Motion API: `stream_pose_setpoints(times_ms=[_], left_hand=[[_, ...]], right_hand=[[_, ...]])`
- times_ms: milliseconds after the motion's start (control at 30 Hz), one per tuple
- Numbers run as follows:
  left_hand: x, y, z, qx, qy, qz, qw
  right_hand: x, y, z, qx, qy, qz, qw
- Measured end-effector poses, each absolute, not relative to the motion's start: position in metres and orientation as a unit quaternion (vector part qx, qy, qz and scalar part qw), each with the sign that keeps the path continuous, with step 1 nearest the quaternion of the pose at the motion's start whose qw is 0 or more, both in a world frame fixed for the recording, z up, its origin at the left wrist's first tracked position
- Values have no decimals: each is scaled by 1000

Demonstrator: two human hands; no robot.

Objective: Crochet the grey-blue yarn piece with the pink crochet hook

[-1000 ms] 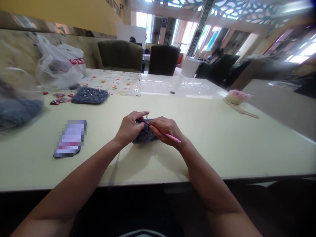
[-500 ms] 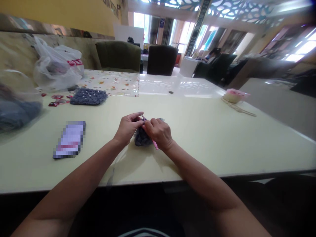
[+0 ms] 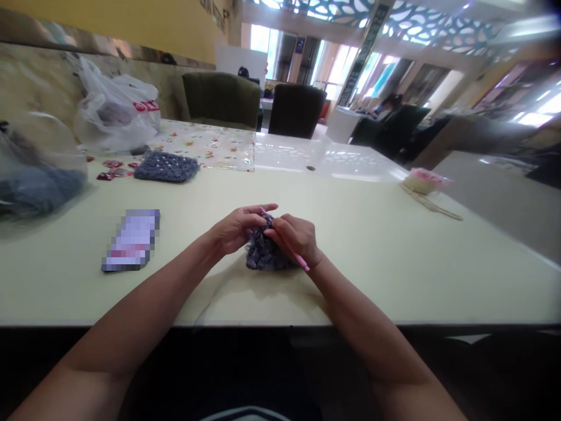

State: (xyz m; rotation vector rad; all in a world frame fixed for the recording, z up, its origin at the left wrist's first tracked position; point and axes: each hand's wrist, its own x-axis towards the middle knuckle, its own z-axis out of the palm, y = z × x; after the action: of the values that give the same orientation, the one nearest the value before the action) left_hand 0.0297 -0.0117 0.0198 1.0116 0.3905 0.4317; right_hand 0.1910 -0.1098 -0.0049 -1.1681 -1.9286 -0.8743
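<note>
Just over the middle of the table, my left hand (image 3: 239,227) pinches the top edge of a dark grey-blue crocheted piece (image 3: 263,255), its index finger stretched along the top. My right hand (image 3: 297,235) is closed around a pink crochet hook (image 3: 301,261), whose handle end points down toward my wrist. The hook's tip lies at the piece's top edge, between the two hands. Part of the piece is hidden behind my right hand. A thin strand of yarn trails from the left side down to the table's front edge.
A finished-looking grey-blue crocheted square (image 3: 166,166) lies at the back left, beside small red packets (image 3: 114,169). White plastic bag (image 3: 116,114) and clear bag of grey yarn (image 3: 48,184) stand left. A blurred phone (image 3: 131,241) lies nearer. Pink-and-cream yarn ball (image 3: 424,180) sits right.
The view has shifted slightly, so the scene sits further right. More of the crocheted piece shows below my hands, and the pink hook now lies more slanted, with more of its handle visible.
</note>
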Motion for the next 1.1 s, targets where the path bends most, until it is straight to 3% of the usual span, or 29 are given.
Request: stream_pose_setpoints(times_ms=[367, 600, 900, 1100], left_hand=[[24, 0, 27, 571, 213, 266, 747], [26, -5, 26, 591, 194, 274, 734], [31, -15, 14, 553, 139, 202, 796], [29, -11, 17, 696, 139, 251, 658]], right_hand=[[190, -119, 7, -472, -749, -167, 434], [188, -127, 18, -511, -668, 15, 541], [183, -122, 12, -517, -648, 23, 559], [184, -121, 14, -526, -604, 22, 599]])
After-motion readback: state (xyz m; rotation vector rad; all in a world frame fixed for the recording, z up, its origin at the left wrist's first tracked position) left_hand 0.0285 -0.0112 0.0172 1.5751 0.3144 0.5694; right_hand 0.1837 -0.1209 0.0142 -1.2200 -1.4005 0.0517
